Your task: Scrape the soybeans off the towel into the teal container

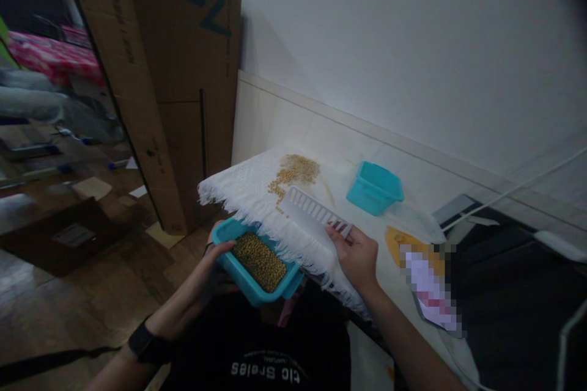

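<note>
My left hand (219, 259) is closed round the left end of a teal plastic bin (254, 296), held just below the table edge. Yellowish beans (260, 261), which look like soybeans, fill its bottom. In my right hand (355, 250) is a pale plastic strip with a row of slots (308, 212), pinched at its right end. The strip lies low over the white fringed cloth (238, 180), its far end beside loose beans (296, 169) scattered there. Whether the strip touches the cloth, I cannot tell. The cloth's fringe hangs over the bin's far rim.
A second teal bin (375, 188) stands near the wall. Right of it lie a yellow packet (397, 243), a blurred-out phone-like object (431, 290) and a black surface (518, 299) crossed by a white cable (513, 189). A tall cardboard box (183, 73) stands at the table's left.
</note>
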{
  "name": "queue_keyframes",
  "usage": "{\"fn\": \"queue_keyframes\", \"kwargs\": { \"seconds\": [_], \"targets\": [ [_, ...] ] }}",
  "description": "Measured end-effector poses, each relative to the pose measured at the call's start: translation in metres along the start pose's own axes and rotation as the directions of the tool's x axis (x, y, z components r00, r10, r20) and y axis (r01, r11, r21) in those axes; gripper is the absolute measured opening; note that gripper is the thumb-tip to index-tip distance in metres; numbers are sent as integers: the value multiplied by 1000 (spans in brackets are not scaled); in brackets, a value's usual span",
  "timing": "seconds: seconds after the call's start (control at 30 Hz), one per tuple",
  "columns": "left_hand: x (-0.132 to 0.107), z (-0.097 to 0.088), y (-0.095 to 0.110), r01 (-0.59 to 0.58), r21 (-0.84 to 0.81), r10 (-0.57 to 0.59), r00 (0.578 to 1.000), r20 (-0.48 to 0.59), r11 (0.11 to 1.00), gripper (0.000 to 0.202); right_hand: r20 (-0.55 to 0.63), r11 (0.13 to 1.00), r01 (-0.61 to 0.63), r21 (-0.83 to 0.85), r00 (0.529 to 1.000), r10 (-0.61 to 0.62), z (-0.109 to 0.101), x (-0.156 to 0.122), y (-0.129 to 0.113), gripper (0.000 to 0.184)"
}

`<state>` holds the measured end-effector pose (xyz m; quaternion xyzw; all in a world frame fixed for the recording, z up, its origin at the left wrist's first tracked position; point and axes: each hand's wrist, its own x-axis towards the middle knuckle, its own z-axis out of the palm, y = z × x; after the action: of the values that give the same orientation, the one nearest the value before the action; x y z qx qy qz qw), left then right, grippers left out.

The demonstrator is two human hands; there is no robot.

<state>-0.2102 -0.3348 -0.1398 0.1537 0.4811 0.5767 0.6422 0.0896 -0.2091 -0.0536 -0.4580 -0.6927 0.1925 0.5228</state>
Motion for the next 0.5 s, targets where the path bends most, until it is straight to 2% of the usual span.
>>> {"fn": "queue_keyframes", "kwargs": {
  "seconds": [0.1, 0.2, 0.33, 0.5],
  "targets": [
    [-4, 9, 7, 43, 29, -39, 994, -105, 999, 92, 2, 1000, 6, 9, 1000, -6, 1, 0, -1, 39],
    [-7, 17, 13, 52, 43, -46, 988, -145, 998, 96, 2, 1000, 9, 12, 1000, -9, 0, -1, -2, 36],
    [-9, 18, 14, 27, 32, -22, 991, -135, 999, 92, 13, 1000, 10, 14, 1000, -10, 2, -2, -1, 37],
    [-4, 7, 8, -9, 35, 13, 994, -104, 999, 75, 33, 999, 37, 17, 999, -37, 11, 1, -4, 39]
  ]
}}
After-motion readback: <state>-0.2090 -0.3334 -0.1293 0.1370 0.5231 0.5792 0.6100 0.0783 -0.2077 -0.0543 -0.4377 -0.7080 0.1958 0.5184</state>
